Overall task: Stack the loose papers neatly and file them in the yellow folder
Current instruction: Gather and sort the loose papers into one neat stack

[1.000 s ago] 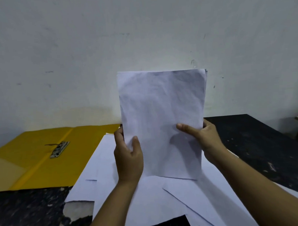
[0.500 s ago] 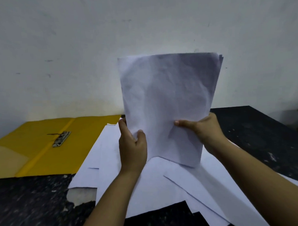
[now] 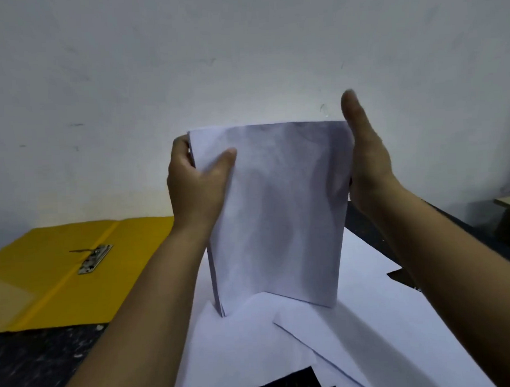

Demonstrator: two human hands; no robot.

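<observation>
At the table's (image 3: 31, 375) far-left edge the yellow folder (image 3: 47, 278) lies open and flat, its metal clip (image 3: 95, 258) on the inner face near the crease, well apart from the hands. Next comes the left hand (image 3: 195, 181), which pinches the upper left edge of the paper stack (image 3: 278, 215): the thumb lies across the front sheet and the other fingers wrap behind, mostly hidden. The stack stands upright on its bottom edge, resting on the loose sheets (image 3: 254, 345) spread over the middle of the table and out to its right side, some overlapping at angles. At the stack's right edge the right hand (image 3: 366, 159) is held flat, fingers straight and pressed together, palm against the side of the sheets, apparently squaring them. The paper looks thin, light and limp; the front sheet is faintly crumpled, and a stack this slim will likely bow or fan if held by one corner, so it seems best taken by both long edges, or carried flat with a hand beneath. The sheets probably slide on one another easily, so a loose hold could undo the alignment. No writing, label or brand can be read on the paper, the folder or the clip.
</observation>
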